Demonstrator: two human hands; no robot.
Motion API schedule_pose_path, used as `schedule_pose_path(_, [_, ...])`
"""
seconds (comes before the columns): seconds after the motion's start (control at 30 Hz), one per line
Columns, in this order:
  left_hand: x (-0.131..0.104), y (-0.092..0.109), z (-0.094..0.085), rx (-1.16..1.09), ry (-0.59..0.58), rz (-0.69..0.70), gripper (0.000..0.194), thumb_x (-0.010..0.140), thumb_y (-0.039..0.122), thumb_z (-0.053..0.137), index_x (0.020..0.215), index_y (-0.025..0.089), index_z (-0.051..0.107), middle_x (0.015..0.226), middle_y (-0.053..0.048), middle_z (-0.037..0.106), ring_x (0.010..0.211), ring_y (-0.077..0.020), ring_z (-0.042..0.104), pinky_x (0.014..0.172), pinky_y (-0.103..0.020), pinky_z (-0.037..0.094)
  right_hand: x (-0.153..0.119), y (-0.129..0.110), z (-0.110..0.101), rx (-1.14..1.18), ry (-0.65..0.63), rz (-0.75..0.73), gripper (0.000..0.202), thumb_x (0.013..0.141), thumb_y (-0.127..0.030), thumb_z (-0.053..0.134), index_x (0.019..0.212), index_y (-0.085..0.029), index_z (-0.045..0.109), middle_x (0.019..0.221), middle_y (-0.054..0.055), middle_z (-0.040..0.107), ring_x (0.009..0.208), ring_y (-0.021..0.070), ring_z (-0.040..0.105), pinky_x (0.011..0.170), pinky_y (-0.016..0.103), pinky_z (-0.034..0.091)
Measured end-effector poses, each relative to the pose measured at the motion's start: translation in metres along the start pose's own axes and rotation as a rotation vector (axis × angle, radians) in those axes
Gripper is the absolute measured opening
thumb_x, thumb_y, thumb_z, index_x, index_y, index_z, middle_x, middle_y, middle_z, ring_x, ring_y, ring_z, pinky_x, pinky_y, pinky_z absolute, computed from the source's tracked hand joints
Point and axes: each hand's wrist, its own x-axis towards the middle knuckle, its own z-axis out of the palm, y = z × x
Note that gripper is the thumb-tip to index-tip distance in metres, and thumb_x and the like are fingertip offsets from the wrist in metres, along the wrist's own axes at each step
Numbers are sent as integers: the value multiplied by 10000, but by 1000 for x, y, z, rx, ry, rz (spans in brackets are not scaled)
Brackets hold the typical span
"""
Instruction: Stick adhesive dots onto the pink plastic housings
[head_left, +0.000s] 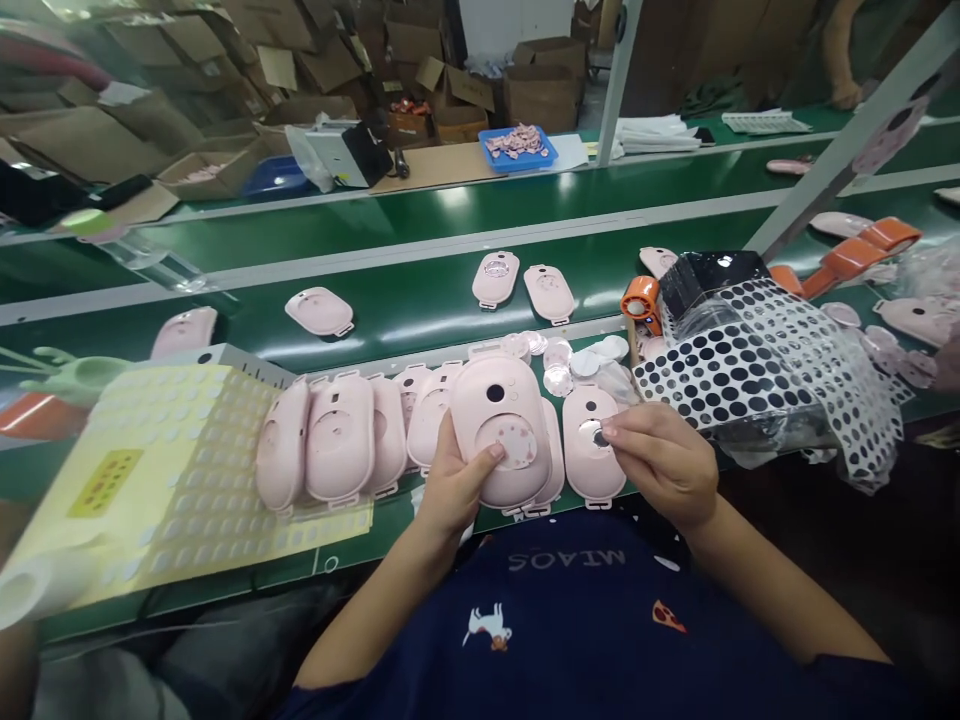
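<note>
My left hand point(457, 480) grips a pale pink plastic casing point(499, 385) by its left side, thumb pressed on the round, speckled disc point(516, 443) in its recess. A black dot sits near the casing's top. Behind it, partly covered, another pink shell point(553, 450) shows. My right hand point(664, 460) is closed in a pinch with a small dark round sticker point(600, 437) at the fingertips, over a pink casing with a shiny round opening point(592, 475). Left of my hands, several pink casings point(341, 440) lean together in a row.
White sheets of black dots point(727, 370) drape over a box at right, beside an orange handheld fan point(641, 300). Loose round discs point(557, 365) lie behind the casings. A yellow sticker sheet point(135, 480) covers the left. More pink casings lie on the green conveyor point(412, 290).
</note>
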Motion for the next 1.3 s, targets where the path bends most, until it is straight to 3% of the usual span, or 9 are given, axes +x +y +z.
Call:
schedule_pose_path(0.13, [-6,3,1,20,68,-20,777,600,362,924,1289,247,585,1109,-47,700,955,-200,669,830,-289,579,-25,0,-23,-292,-183,53,213,918,-90,614,1012,-224,751,908,30,784,838,180,728,760,350,536])
schedule_pose_path(0.27, [-10,11,-2,68,129,-36,710,626,313,910,1268,272,611,1106,-29,692,979,-200,657,823,-277,581,-86,-1,-46,-717,-349,265,187,925,-109,596,925,-168,773,872,47,783,773,178,699,711,324,465])
schedule_pose_path(0.33, [-9,14,-2,92,142,-52,659,640,298,897,1242,274,628,1104,-23,689,1005,-204,652,839,-277,580,-119,1,-51,-822,-345,340,188,924,-118,610,915,-167,791,852,42,787,728,163,682,671,309,440])
schedule_pose_path(0.47, [-7,14,7,143,116,-88,625,668,293,871,1246,264,635,1133,-36,696,1026,-211,647,834,-273,581,-160,15,-54,-837,-197,465,205,920,-137,620,920,-190,818,884,56,802,722,164,689,667,299,461])
schedule_pose_path(0.6, [-6,11,15,148,49,-79,647,665,297,880,1262,254,634,1163,-43,694,1019,-200,645,806,-244,575,-169,31,-63,-764,-94,495,214,921,-169,605,902,-194,817,873,79,798,741,193,717,696,325,542])
schedule_pose_path(0.73, [-4,10,14,145,55,-99,659,675,293,877,1283,268,624,1199,-42,684,1023,-188,641,806,-231,570,-174,36,-74,-635,-23,527,242,935,-236,562,862,-239,793,790,47,769,721,189,727,674,328,606])
schedule_pose_path(0.9, [-4,8,12,135,84,-113,670,670,281,877,1290,278,623,1216,-47,680,1046,-191,641,816,-230,573,-181,49,-79,-724,65,613,256,945,-221,542,953,-218,798,887,86,772,809,220,730,734,374,602])
schedule_pose_path(1.07, [-5,9,14,158,70,-130,702,672,315,890,1314,276,609,1221,-49,674,1059,-196,637,864,-252,571,-179,63,-81,-883,-56,638,220,904,-206,612,900,-205,832,890,110,772,806,245,674,789,407,510])
schedule_pose_path(1.3, [-2,3,11,171,57,-157,822,664,348,896,1400,293,534,1207,-65,685,1038,-224,669,839,-291,591,-174,56,-87,-967,-191,620,259,869,-172,594,982,-205,825,923,103,764,861,256,652,830,414,470])
